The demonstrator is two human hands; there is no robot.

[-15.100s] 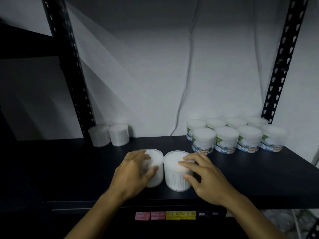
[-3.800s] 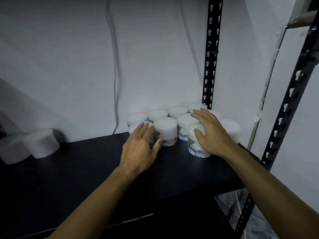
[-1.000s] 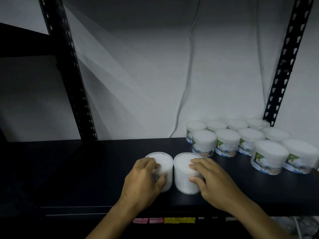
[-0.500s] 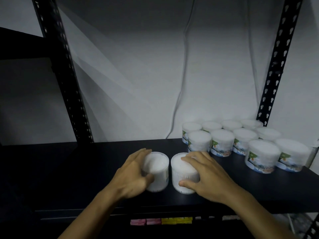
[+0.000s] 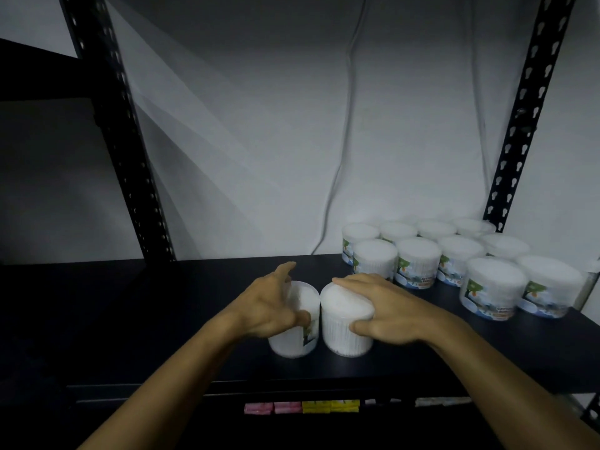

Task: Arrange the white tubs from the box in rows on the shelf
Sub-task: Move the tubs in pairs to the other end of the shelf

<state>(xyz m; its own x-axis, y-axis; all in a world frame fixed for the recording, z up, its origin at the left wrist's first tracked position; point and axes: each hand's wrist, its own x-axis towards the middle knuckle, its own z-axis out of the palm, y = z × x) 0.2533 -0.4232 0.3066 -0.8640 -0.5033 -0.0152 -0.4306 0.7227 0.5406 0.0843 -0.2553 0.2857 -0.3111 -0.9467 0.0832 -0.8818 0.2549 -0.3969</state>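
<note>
Head view: left hand (image 5: 269, 306) now twists its tub (image 5: 297, 332), label emerging; right hand (image 5: 389, 315) grips the other tub (image 5: 345, 323), both awaiting placement.

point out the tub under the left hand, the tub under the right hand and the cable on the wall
left tub (image 5: 293, 342): head view, lower front wall
right tub (image 5: 341, 302): head view, bare lid top
cable (image 5: 348, 125): head view, mid stretch against the wall

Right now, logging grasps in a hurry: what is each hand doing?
Left hand: curled round the left tub, holding it.
Right hand: holding the right tub, fingers over its lid, thumb on its side.
</note>
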